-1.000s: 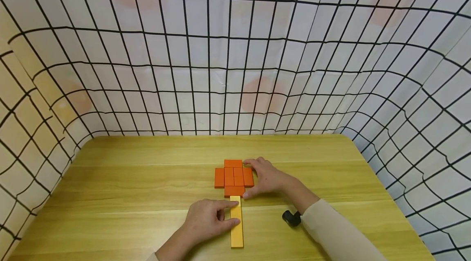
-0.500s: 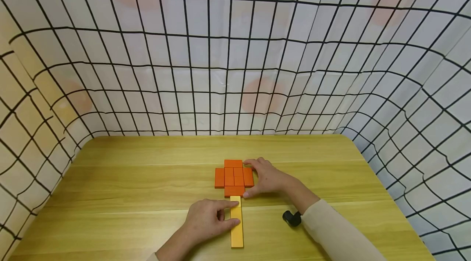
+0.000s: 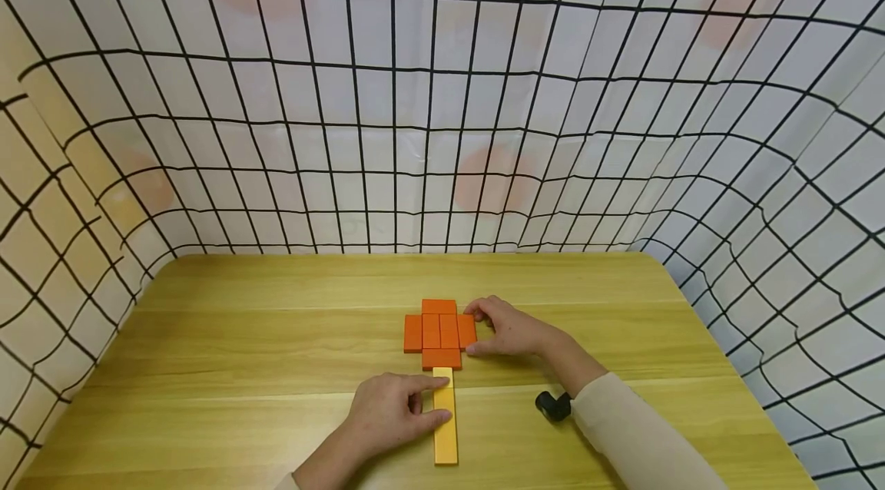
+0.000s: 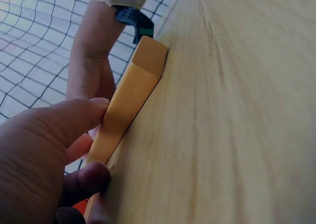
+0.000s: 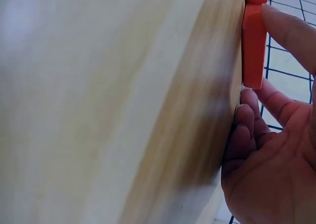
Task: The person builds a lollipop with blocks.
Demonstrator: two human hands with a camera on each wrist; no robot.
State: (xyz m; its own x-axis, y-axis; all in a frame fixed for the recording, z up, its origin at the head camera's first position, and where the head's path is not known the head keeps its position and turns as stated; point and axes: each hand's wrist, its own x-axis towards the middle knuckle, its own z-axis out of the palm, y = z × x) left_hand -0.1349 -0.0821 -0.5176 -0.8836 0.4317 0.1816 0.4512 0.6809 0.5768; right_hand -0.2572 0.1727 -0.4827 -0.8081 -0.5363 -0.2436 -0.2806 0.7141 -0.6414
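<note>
Flat orange blocks form a cross-like shape on the table; the middle blocks [image 3: 440, 331] are bordered by one block on each side. My right hand [image 3: 513, 330] has thumb and forefinger at the two ends of the right-hand orange block [image 3: 466, 332], also seen as a red-orange block [image 5: 254, 46] in the right wrist view. Below the cross runs a row of yellow blocks [image 3: 445, 436], whose upper end meets the bottom orange block [image 3: 441, 359]. My left hand [image 3: 387, 413] touches that row with forefinger and thumb, along its left side.
A wooden table [image 3: 228, 375] lies beneath everything. White sheeting with a black grid [image 3: 408, 129] surrounds its back and sides. A black device [image 3: 553, 406] is beside the right cuff, also visible as a dark strapped device [image 4: 136, 21] in the left wrist view.
My right thumb has moved up from the bottom orange block's corner to the lower end of the right-hand block. The right forearm has shifted slightly right. My left hand stays put.
</note>
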